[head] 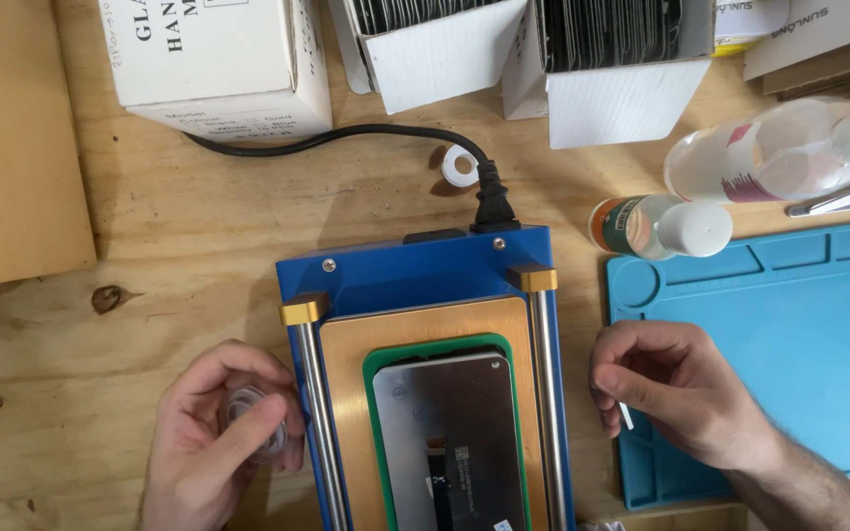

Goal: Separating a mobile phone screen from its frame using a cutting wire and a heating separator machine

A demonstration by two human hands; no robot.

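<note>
1. The left hand (220,433), at the lower left of the frame, is curled around a small clear spool (248,411); thumb and fingers press it from both sides, just left of the machine's rail.
2. The right hand (676,388), lower right of centre, is closed in a pinch on a thin white strip (626,416), whose end pokes out below the fingers over the edge of the blue work mat (799,324).
3. Between the hands stands a blue machine (425,270) with two steel rails (315,433) and brass end blocks. Its tan plate carries a green frame, and inside that frame lies a phone screen panel (450,433), back side up.
4. A black power cable (346,133) runs from the machine's top edge toward the upper left; a small white ring (459,165) lies beside the plug.
5. At the top centre, two open white cartons (622,103) hold tightly packed dark sheets standing on edge. A closed white box (218,59) sits at the upper left.
6. At the upper right, a clear plastic bottle (779,147) lies on its side; whether there is liquid in it cannot be told. A smaller bottle with a white cap (656,226) lies below it, just above the mat.
</note>
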